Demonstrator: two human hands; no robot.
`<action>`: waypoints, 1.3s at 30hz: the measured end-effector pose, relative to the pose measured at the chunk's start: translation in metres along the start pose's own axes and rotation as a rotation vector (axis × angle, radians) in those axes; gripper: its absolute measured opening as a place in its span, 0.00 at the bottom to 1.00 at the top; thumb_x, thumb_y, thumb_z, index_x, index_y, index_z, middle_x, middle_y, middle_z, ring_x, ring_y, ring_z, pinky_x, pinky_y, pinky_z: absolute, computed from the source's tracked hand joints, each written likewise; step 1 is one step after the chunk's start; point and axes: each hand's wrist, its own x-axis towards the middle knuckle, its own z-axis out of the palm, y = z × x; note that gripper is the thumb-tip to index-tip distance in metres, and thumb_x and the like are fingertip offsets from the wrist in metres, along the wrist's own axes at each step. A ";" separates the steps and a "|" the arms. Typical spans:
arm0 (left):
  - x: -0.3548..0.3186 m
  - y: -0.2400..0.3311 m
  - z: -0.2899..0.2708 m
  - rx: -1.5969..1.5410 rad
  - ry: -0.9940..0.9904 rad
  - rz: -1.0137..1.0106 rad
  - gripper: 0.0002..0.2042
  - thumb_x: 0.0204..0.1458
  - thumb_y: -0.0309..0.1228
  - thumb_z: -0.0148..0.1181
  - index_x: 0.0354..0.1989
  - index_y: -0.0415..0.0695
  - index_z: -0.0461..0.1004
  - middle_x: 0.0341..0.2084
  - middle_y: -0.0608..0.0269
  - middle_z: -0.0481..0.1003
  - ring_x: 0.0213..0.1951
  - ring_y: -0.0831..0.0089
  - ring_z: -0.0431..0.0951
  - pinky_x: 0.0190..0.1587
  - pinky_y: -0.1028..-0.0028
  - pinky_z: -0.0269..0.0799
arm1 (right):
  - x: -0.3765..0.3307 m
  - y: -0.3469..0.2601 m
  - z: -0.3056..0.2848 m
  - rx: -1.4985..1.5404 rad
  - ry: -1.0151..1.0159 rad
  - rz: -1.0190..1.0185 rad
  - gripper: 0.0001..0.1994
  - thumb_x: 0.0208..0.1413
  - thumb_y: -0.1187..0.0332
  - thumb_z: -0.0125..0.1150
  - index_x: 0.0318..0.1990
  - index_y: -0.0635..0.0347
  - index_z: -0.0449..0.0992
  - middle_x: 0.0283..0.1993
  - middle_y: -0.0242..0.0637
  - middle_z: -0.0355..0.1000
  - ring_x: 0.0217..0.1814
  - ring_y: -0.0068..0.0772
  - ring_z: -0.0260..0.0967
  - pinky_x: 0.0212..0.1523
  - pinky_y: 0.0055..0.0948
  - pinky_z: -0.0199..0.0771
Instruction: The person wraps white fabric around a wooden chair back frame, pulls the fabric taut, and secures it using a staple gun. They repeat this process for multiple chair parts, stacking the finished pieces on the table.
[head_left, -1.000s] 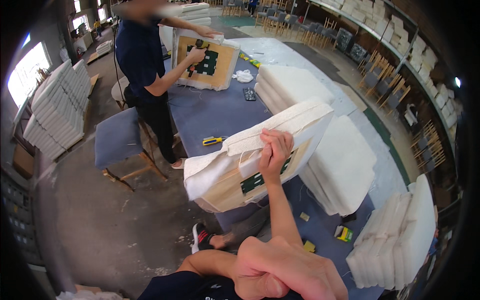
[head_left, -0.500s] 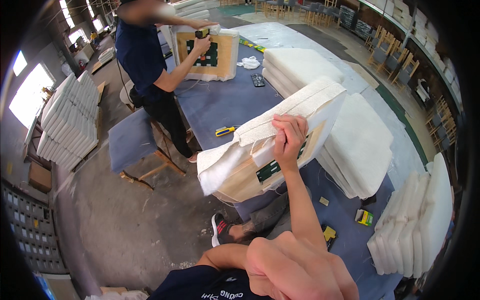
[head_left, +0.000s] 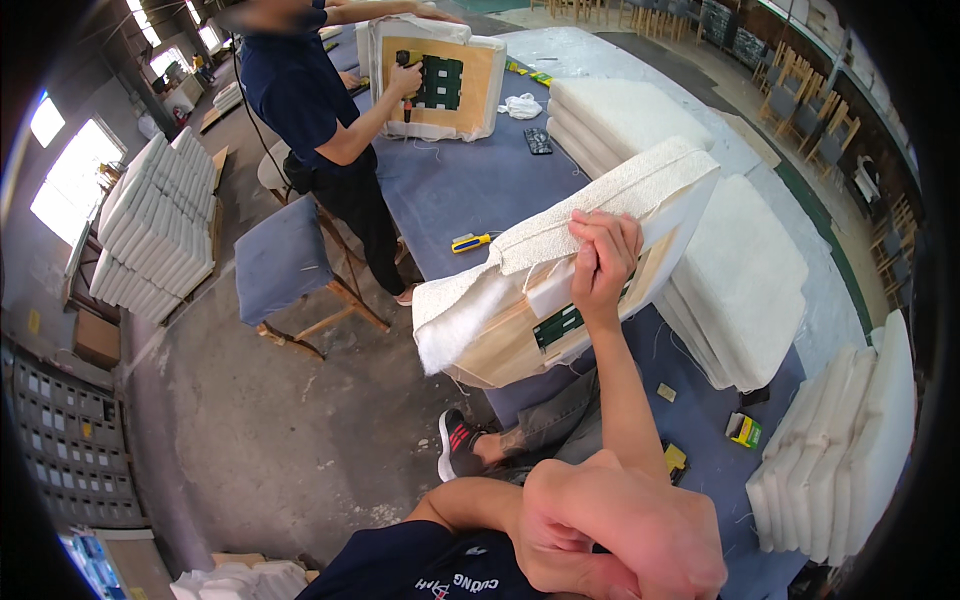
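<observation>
An upholstered panel (head_left: 490, 361) leans on the table in front of me, with a wood back, white padding and a dark green webbed opening. Cream woven fabric (head_left: 560, 228) is folded over its upper edge. My right hand (head_left: 605, 258) is closed over that edge, its fingers curled on the fabric. Close to the camera, my left hand (head_left: 620, 525) is closed in a fist, blurred and large. Whatever it may hold is hidden. A yellow-and-blue screwdriver (head_left: 470, 242) lies on the table left of the panel.
Across the blue-covered table (head_left: 440, 200), a person holds a power tool (head_left: 406, 75) against another panel (head_left: 480, 90). White cushions (head_left: 740, 280) are piled to the right, with more (head_left: 835, 460) nearer. A small box (head_left: 743, 430) lies between. A padded stool (head_left: 280, 262) stands left.
The whole view has shifted, moving the scene slightly right. My left fist has turned a little near the camera. My right hand keeps its grip. The other person's tool has moved lower against the far panel.
</observation>
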 end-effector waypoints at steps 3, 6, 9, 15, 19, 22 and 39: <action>-0.005 -0.003 -0.001 0.021 0.030 -0.030 0.18 0.60 0.22 0.64 0.55 0.27 0.69 0.20 0.51 0.80 0.22 0.60 0.79 0.26 0.68 0.79 | 0.000 -0.001 0.001 0.006 0.003 0.011 0.09 0.55 0.70 0.53 0.35 0.56 0.81 0.44 0.31 0.81 0.50 0.41 0.74 0.66 0.46 0.60; -0.005 -0.003 -0.001 0.008 0.033 -0.066 0.17 0.60 0.23 0.64 0.54 0.26 0.70 0.21 0.52 0.81 0.22 0.61 0.79 0.26 0.70 0.79 | 0.003 0.001 -0.009 -0.027 0.005 0.011 0.09 0.55 0.70 0.53 0.35 0.55 0.81 0.44 0.31 0.81 0.50 0.41 0.74 0.66 0.46 0.60; -0.002 -0.008 -0.007 0.030 -0.029 -0.015 0.15 0.60 0.23 0.64 0.50 0.26 0.72 0.21 0.50 0.81 0.22 0.61 0.79 0.26 0.71 0.79 | 0.000 -0.002 0.000 -0.003 0.004 0.012 0.09 0.56 0.70 0.53 0.35 0.55 0.81 0.44 0.31 0.81 0.50 0.41 0.74 0.66 0.46 0.60; 0.002 -0.001 0.001 0.028 0.042 -0.023 0.09 0.62 0.25 0.63 0.40 0.28 0.76 0.23 0.46 0.82 0.22 0.61 0.80 0.25 0.72 0.80 | 0.000 0.000 -0.001 -0.009 0.009 0.017 0.09 0.56 0.69 0.52 0.35 0.55 0.81 0.44 0.31 0.81 0.50 0.40 0.74 0.66 0.46 0.60; 0.000 -0.013 0.002 -0.034 0.088 0.106 0.12 0.62 0.25 0.63 0.47 0.28 0.71 0.25 0.46 0.82 0.23 0.60 0.81 0.25 0.71 0.81 | 0.000 -0.001 0.000 -0.007 0.016 0.011 0.10 0.57 0.69 0.51 0.35 0.55 0.81 0.44 0.31 0.81 0.50 0.40 0.74 0.66 0.46 0.60; -0.006 -0.027 -0.013 0.021 0.031 0.210 0.21 0.63 0.25 0.61 0.59 0.30 0.61 0.25 0.50 0.80 0.23 0.60 0.79 0.26 0.71 0.81 | 0.002 0.000 -0.003 -0.022 0.008 0.006 0.09 0.57 0.69 0.52 0.35 0.55 0.81 0.44 0.31 0.81 0.50 0.41 0.74 0.66 0.46 0.60; -0.006 0.048 -0.139 0.904 0.406 -0.068 0.11 0.68 0.30 0.56 0.53 0.40 0.65 0.34 0.59 0.75 0.33 0.71 0.78 0.39 0.71 0.78 | -0.004 0.000 0.002 -0.017 0.048 -0.011 0.10 0.55 0.68 0.52 0.36 0.54 0.81 0.44 0.30 0.81 0.50 0.39 0.74 0.67 0.44 0.59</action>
